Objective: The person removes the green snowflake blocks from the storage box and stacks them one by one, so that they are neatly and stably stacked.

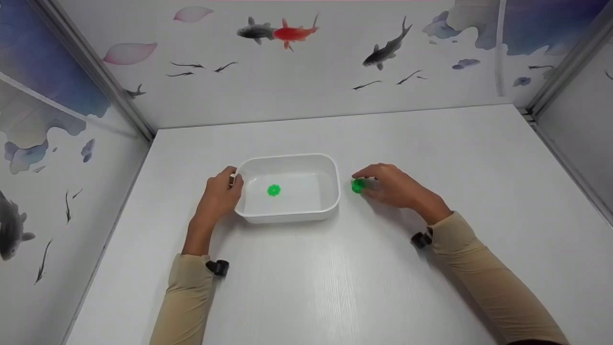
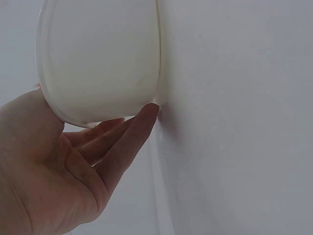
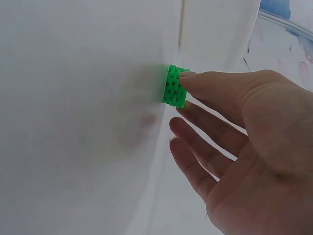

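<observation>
A white rectangular plastic tub (image 1: pixel 287 216) with rounded corners stands on the table. My left hand (image 1: pixel 219 195) holds its left end, thumb at the rim and fingers along the outer wall; the left wrist view shows the fingertips low on the tub wall (image 2: pixel 102 58), close to the table. Inside the tub lies a green flower-shaped plastic piece (image 1: pixel 273 190). To the right of the tub, my right hand (image 1: pixel 393 186) pinches a short stack of green flower-shaped pieces (image 3: pixel 175 85) between thumb and index finger, right at the tabletop. Its other fingers are apart from the stack.
A white table (image 1: pixel 306 278) spreads around the tub. Panels printed with fish and petals (image 1: pixel 306 72) stand along its back and left side, with a metal-framed panel at the right. Each beige sleeve (image 1: pixel 483 263) has a small black device (image 1: pixel 421 239) at the cuff.
</observation>
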Demonstrator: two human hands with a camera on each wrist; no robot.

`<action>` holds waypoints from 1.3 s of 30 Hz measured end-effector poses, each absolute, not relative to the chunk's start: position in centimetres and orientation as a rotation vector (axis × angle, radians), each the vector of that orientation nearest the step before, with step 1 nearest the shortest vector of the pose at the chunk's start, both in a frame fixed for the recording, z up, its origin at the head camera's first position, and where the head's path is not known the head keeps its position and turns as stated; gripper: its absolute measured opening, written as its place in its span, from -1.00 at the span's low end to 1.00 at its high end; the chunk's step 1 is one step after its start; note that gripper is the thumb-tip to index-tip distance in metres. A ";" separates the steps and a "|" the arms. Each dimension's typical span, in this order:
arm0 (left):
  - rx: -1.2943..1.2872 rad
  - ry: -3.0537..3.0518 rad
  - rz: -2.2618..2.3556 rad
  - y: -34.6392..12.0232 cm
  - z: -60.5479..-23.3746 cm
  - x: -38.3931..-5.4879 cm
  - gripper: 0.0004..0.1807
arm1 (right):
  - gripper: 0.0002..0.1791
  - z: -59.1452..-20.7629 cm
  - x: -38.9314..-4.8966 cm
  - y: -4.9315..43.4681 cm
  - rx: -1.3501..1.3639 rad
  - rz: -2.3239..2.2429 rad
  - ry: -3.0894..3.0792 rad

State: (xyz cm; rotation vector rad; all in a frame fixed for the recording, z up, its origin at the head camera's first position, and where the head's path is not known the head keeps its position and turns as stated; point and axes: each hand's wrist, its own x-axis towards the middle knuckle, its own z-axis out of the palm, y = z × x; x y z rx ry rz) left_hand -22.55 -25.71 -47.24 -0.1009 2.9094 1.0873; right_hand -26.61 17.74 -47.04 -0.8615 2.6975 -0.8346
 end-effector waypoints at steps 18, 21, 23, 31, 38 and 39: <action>-0.091 2.908 1.114 -25.8 -47.3 -22.3 -0.47 | -0.54 -47.5 -26.7 17.8 -0.866 -0.882 2.687; -0.091 2.910 1.110 -25.8 -47.3 -22.4 -0.47 | -0.54 -47.5 -26.7 17.8 -0.865 -0.880 2.688; -0.093 2.911 1.107 -25.8 -47.3 -22.4 -0.47 | -0.54 -47.5 -26.7 17.8 -0.862 -0.878 2.689; -0.096 2.909 1.107 -25.8 -47.2 -22.3 -0.48 | -0.55 -47.5 -26.7 17.7 -0.845 -0.875 2.694; -0.095 2.915 1.103 -25.7 -47.2 -22.3 -0.48 | -0.50 -47.5 -26.7 17.8 -0.853 -0.871 2.683; -0.094 2.916 1.100 -25.7 -47.2 -22.3 -0.47 | -0.49 -47.5 -26.7 17.8 -0.851 -0.873 2.678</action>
